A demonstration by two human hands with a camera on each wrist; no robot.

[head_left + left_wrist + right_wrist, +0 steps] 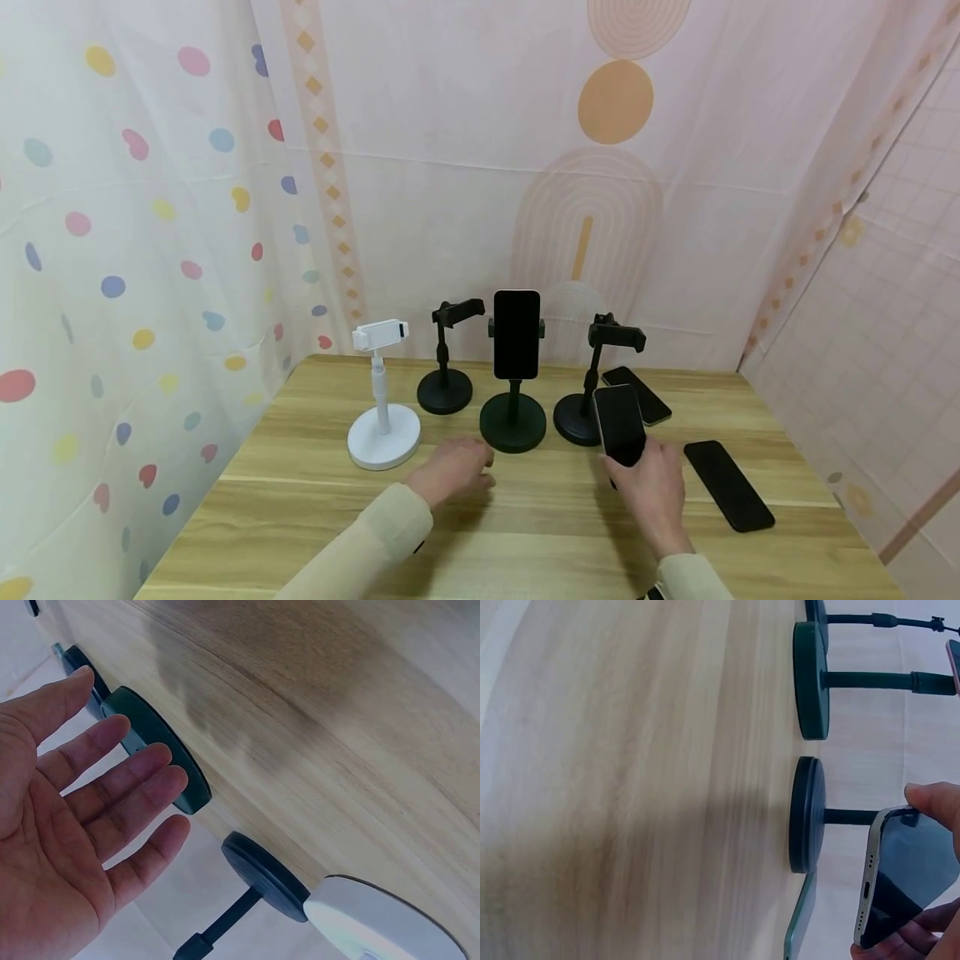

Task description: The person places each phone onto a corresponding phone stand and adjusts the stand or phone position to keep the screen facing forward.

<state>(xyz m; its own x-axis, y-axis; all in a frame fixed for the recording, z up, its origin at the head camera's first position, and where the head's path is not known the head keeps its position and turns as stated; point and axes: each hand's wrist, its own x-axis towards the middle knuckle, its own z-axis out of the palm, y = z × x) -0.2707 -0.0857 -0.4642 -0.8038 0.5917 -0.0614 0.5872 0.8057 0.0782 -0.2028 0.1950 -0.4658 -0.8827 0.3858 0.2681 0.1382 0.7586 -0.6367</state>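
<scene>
My right hand (654, 493) grips a smartphone (619, 423) by its lower end, dark screen facing me. In the right wrist view the thumb and fingers hold opposite edges of that smartphone (907, 870). Just behind it stands a black phone stand (577, 418) with an unfilled clamp. My left hand (454, 472) hovers over the table in front of a dark green phone stand (513, 423), which carries an upright phone (517, 333). In the left wrist view the left hand (90, 802) has loosely extended fingers and holds nothing.
A white phone stand (384, 437) and another black phone stand (445, 392) stand at the left, their clamps unfilled. Two dark phones lie at the right: one phone (643, 395) behind, another phone (729, 485) nearer. Curtains (450, 208) hang behind the wooden table (540, 533).
</scene>
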